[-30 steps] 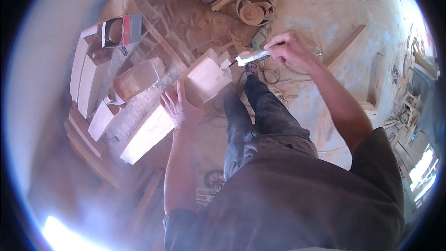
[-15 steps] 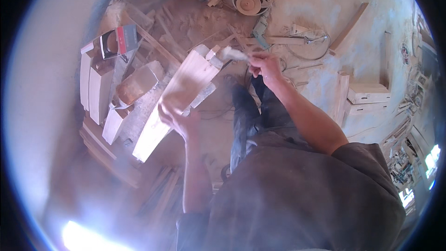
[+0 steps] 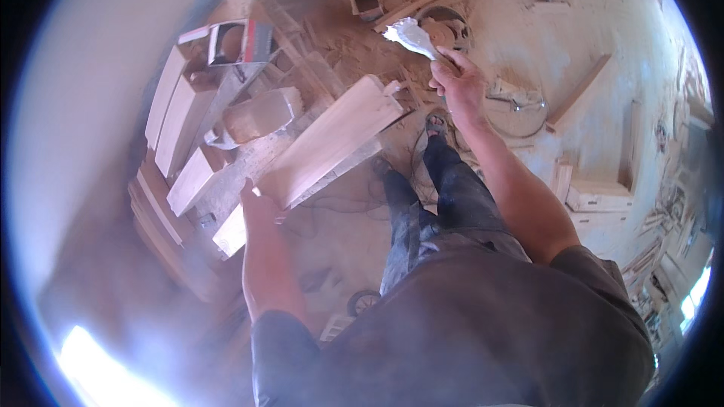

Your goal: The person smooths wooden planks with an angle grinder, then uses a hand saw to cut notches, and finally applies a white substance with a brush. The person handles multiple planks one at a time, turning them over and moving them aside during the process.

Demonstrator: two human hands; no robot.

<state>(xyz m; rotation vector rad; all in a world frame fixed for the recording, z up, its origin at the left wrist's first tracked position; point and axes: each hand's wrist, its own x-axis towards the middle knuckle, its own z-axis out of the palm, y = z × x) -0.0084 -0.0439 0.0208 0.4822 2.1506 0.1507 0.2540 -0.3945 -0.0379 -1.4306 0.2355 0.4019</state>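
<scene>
My right hand (image 3: 461,83) is closed round the handle of a brush (image 3: 412,36) whose broad end is thick with white paste. It is raised in the air, beyond the far end of a long pale wooden piece (image 3: 332,136) and apart from it. This piece lies slantwise on a dusty bench (image 3: 245,162), with a small tenon (image 3: 394,88) at its far end. My left hand (image 3: 262,211) grips the near part of the piece; some of its fingers are hidden. To the left of the piece lies a clear plastic container (image 3: 256,117) with brownish contents.
More shaped wooden pieces (image 3: 175,117) and an opened cardboard box (image 3: 260,43) are at the left. A round tub (image 3: 460,21) stands on the floor beyond the brush, near wood shavings. Stacked pale pieces (image 3: 599,196) and a loose plank (image 3: 579,93) lie at the right.
My right hand has lifted the brush away from the far end of the wooden piece. My left hand has slid toward its near end. The view has shifted somewhat.
</scene>
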